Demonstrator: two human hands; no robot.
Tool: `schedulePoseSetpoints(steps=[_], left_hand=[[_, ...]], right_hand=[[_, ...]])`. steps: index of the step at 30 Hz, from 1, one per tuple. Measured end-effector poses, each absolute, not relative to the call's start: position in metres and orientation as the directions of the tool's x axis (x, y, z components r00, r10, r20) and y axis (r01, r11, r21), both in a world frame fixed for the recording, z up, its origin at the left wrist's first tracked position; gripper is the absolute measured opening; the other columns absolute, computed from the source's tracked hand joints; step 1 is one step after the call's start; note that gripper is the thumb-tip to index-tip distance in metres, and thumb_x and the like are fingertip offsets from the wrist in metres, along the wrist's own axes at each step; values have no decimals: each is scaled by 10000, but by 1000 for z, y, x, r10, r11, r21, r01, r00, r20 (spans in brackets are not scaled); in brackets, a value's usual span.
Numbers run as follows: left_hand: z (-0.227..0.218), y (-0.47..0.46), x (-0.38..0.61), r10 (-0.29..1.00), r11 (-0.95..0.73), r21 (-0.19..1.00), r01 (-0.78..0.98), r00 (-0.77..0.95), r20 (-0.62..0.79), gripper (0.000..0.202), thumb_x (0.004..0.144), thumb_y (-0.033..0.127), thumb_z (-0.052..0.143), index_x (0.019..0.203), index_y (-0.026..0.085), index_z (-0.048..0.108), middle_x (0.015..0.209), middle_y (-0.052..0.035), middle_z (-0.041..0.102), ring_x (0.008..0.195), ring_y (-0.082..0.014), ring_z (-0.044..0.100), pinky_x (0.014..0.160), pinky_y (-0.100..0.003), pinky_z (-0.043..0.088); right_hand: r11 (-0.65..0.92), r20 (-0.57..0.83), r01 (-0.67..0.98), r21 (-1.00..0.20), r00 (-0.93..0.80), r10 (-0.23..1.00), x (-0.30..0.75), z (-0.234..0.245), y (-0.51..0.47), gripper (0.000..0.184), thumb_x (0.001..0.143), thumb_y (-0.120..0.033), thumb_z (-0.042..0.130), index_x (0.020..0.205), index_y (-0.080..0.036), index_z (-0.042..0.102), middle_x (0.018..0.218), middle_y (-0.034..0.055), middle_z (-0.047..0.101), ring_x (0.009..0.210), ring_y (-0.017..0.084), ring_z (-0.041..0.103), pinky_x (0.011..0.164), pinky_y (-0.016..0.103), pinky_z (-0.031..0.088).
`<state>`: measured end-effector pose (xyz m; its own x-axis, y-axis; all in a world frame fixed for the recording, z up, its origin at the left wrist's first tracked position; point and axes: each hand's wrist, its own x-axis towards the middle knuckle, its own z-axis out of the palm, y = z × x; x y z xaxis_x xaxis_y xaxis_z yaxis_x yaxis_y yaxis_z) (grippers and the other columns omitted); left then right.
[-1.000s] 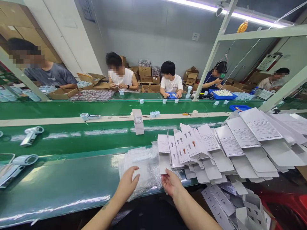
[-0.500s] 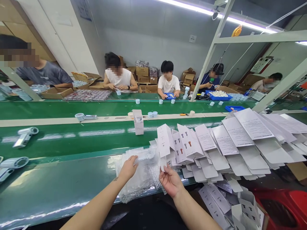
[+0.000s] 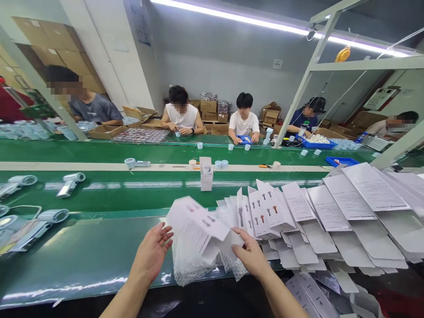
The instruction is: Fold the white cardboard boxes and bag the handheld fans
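My right hand (image 3: 249, 252) pinches the lower right end of a white printed carton (image 3: 202, 225), which is tilted above the bench and blurred by motion. Just left of the carton is my left hand (image 3: 153, 247), fingers apart and holding nothing. Beneath the carton lies a pile of clear bubble wrap bags (image 3: 188, 265), partly covered by it. Beside my right hand, folded flat cartons (image 3: 268, 207) with small pictures of handheld devices lean in an overlapping row. An upright open carton (image 3: 206, 176) stands on the green belt ahead.
Several grey-blue handheld devices (image 3: 53, 221) lie at the left. More cartons (image 3: 308, 298) sit below the bench's right edge. Across the green belt (image 3: 159, 150) several co-workers sit among small cups, a blue tray (image 3: 341, 161) and cardboard boxes. A white metal post (image 3: 300, 97) rises at the right.
My right hand has taken a carton from the row and swung it left over the bags. My left hand has come off the bags and opened. The view has turned left.
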<state>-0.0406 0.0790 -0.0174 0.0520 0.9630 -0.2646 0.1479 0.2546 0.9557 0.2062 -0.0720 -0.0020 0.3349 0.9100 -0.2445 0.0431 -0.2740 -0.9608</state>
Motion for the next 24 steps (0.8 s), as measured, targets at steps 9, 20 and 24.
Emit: schedulePoseSetpoints(steps=[9,20,24], left_hand=[[7,40,-84,843,-423,677,603,536,49,1186,425,341,880,1468,284,317,1527,-125,383,1390,-435,305,1132,-580,247],[-32,77,-129,996,55,957,285,50,-72,954,499,309,802,1343,153,385,1298,-144,562,1257,-393,492,1084,-515,368],[-50,112,-133,988,101,966,238,93,-126,936,480,280,800,1316,133,408,1215,-179,616,1187,-382,566,1010,-512,453]], right_hand=[[170,1,723,-669,-228,974,191,79,-8,545,854,-200,451,1396,-253,428,909,53,690,799,225,610,730,327,436],[-75,-63,576,-814,41,997,148,19,40,244,929,-309,385,990,-180,582,833,43,679,724,155,617,645,254,456],[-266,-275,730,-630,112,955,171,-29,-4,125,824,-184,511,730,-183,593,686,55,653,701,208,631,639,287,415]])
